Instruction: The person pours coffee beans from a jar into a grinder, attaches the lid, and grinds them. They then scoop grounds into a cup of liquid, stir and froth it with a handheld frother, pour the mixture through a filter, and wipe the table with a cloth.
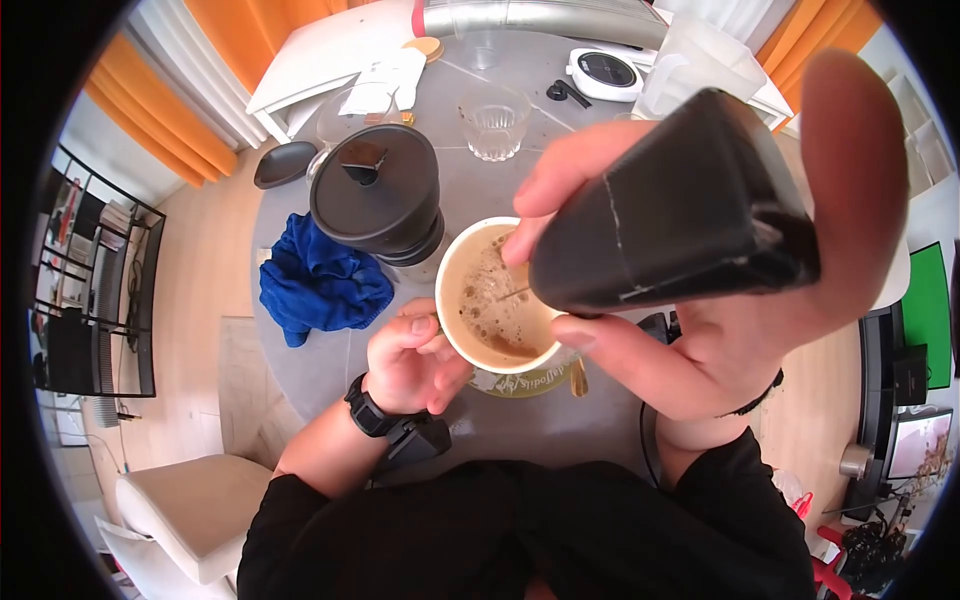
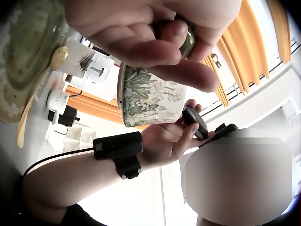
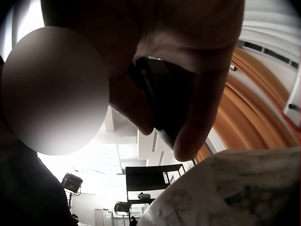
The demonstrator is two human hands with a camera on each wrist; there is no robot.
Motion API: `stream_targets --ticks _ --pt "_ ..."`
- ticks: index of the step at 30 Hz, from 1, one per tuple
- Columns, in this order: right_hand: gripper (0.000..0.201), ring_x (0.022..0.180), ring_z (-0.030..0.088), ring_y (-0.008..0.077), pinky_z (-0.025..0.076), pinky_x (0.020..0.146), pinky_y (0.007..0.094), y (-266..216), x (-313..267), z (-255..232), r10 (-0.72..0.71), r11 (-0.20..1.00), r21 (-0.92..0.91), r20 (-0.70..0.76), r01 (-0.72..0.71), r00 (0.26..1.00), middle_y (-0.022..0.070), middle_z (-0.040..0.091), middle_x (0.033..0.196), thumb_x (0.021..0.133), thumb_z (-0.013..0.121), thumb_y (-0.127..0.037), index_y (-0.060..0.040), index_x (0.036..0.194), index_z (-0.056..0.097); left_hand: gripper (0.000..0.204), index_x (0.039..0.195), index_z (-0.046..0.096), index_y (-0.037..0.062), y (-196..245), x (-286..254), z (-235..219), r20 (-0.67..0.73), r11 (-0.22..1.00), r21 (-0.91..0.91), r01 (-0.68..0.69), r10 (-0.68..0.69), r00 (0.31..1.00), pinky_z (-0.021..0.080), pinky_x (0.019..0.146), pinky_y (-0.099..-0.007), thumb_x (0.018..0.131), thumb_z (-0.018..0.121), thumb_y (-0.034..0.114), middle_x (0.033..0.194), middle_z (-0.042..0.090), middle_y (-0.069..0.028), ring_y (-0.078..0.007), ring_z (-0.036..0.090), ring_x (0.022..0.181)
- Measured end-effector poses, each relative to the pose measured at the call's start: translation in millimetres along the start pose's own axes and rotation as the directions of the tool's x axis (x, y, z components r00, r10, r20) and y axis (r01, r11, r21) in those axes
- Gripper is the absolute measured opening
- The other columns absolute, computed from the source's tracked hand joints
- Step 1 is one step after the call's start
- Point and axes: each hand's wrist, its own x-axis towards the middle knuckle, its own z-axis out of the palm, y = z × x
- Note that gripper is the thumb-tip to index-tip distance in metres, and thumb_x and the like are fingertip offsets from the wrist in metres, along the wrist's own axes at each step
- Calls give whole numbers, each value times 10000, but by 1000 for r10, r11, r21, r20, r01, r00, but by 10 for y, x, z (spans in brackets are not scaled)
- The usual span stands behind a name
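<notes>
My left hand (image 1: pixel 415 360) grips a cup (image 1: pixel 447 300) by its handle side; frothy light-brown liquid (image 1: pixel 490 305) fills it. In the left wrist view the cup (image 2: pixel 153 99) shows a printed flower pattern. Above the cup's right side, my right hand (image 1: pixel 740 340) holds a black device (image 1: pixel 670 210) between thumb and fingers. A thin shaft runs from the device to the liquid; its end is hidden. The right wrist view shows the black device (image 3: pixel 167 99) pinched by the fingers, with the cup (image 3: pixel 235 193) below it.
A black-lidded container (image 1: pixel 375 190) and a blue cloth (image 1: pixel 320 275) are left of the cup. Behind stand a glass (image 1: pixel 495 125), a white round-dial device (image 1: pixel 605 75) and a clear container (image 1: pixel 700 65). A green plate (image 1: pixel 525 383) and a spoon (image 1: pixel 579 378) lie near the front edge.
</notes>
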Motion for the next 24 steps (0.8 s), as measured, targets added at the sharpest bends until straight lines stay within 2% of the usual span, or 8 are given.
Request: stream_targets --ticks 1,7,13,15,18,20,22,24 --pt "519 936 686 246 564 768 335 -6 -3 -2 -2 1000 -1 4 2 1000 207 640 1115 757 743 -5 105 1220 534 376 706 451 78 -8 -4 25 -65 1000 -25 -14 13 998 407 295 -284 965 560 328 637 539 -108 -194 524 432" --pt "513 938 686 246 563 770 336 -9 3 -8 -4 1000 -7 35 5 999 205 639 1117 760 743 -10 103 1216 537 373 709 456 74 -2 5 -46 -4 988 150 -26 27 1000 414 300 -274 962 567 324 643 512 -76 -170 521 458" --pt "507 939 686 246 563 771 336 10 -2 -23 -9 1000 -18 57 11 998 203 639 1118 762 743 -13 101 1212 540 368 709 462 78 -9 8 -64 44 999 50 7 -9 999 402 300 -268 959 566 327 644 514 -80 -156 506 451" --pt "390 967 682 237 546 787 335 97 -36 99 -83 989 110 -136 98 987 169 626 1145 799 736 -99 47 1126 582 368 710 464 81 -6 2 -34 18 997 82 5 -7 1000 397 299 -267 961 564 330 637 515 -83 -159 497 437" --pt "396 949 687 233 546 778 327 337 -207 271 -110 985 109 -202 133 973 178 628 1143 795 732 -69 50 1141 582 386 701 453 90 16 -2 -9 -26 989 145 9 -6 1000 387 298 -266 973 554 344 621 517 -99 -167 473 401" --pt "399 944 689 230 547 778 323 176 -86 129 -115 993 20 -147 119 982 181 630 1147 793 729 -61 52 1146 582 404 691 440 97 35 2 -9 -43 985 174 16 -8 999 381 297 -266 982 547 355 612 518 -111 -172 458 379" --pt "401 938 691 227 547 778 319 120 -85 118 -115 992 -71 -91 109 989 184 631 1151 791 726 -53 53 1150 581 452 663 395 118 52 7 4 26 975 213 57 -64 998 370 295 -267 1007 521 382 599 521 -139 -183 432 343" --pt "440 925 695 243 553 780 312 174 -205 237 38 996 83 -210 -21 977 200 638 1140 770 725 -9 70 1175 571 470 653 374 127 53 -4 62 -7 971 221 89 -89 996 367 295 -267 1017 507 394 601 524 -146 -184 429 339"
